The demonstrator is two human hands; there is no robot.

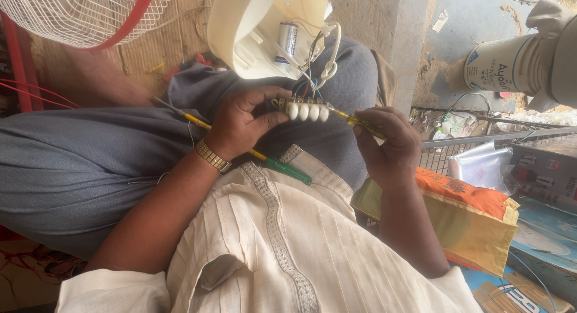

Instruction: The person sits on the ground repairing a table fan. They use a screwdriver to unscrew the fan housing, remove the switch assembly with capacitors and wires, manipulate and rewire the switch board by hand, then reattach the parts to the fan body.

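A push-button switch block (305, 108) with four white keys is held over the lap, just below the open cream fan housing (258, 30), to which it is tied by a bundle of coloured wires (312, 66). The left hand (243, 120) is closed around the block's left end, thumb underneath and fingers (264, 96) curled over the top. A green-and-yellow-handled screwdriver (264, 159) lies across the lap under this wrist, seemingly resting and not gripped (contact with the palm cannot be told).

The right hand (387, 141) is closed on a second, yellow-handled screwdriver (354, 119), whose tip meets the right end of the block.

Step in hand, as judged: a terminal or fixing screw at the switch block's end is being worked, with the block steadied against the turning force. The next move is judged to call for the tip being kept seated squarely in the screw head, the block held firm, and the wires spared any strain. A cylindrical capacitor (288, 39) is seen inside the housing; a white fan guard (90, 12) lies at upper left.
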